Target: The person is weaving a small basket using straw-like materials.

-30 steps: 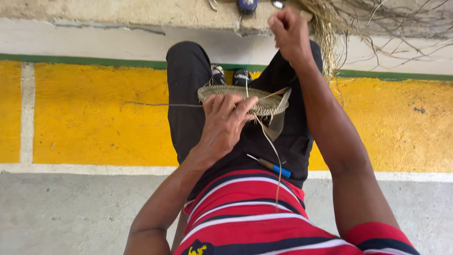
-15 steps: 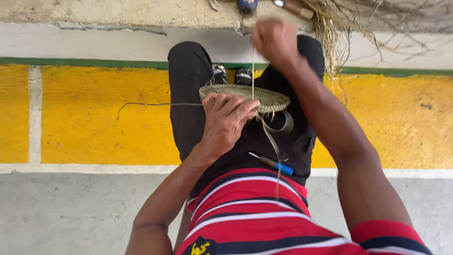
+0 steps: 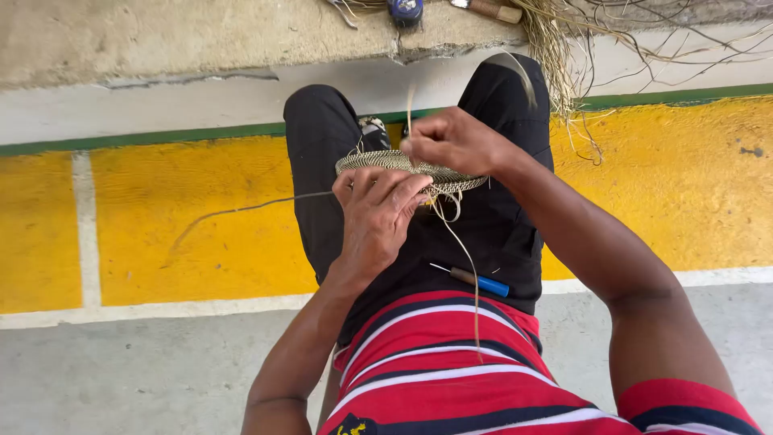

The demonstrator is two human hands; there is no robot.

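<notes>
A small round woven disc of pale straw [image 3: 386, 162] rests over my knees, seen edge-on. My left hand [image 3: 377, 213] grips its near rim from above, fingers curled over the weave. My right hand [image 3: 452, 141] is closed just above the disc's right part, pinching a thin straw strand [image 3: 460, 246] that loops under the disc and trails down across my lap. Another long strand [image 3: 241, 210] runs off to the left over the yellow floor. A small tool with a blue handle [image 3: 477, 281] lies on my black shorts by my right thigh.
A bundle of loose dry straw [image 3: 564, 48] lies on the concrete ledge [image 3: 161, 40] at the upper right, beside a wooden-handled tool [image 3: 495, 10] and a dark blue object [image 3: 405, 9]. Below me are yellow painted floor [image 3: 201, 234] with white lines and grey concrete.
My right hand has come down from high above the knees to just over the disc, and the strand it holds now hangs slack. My left hand has stayed on the disc.
</notes>
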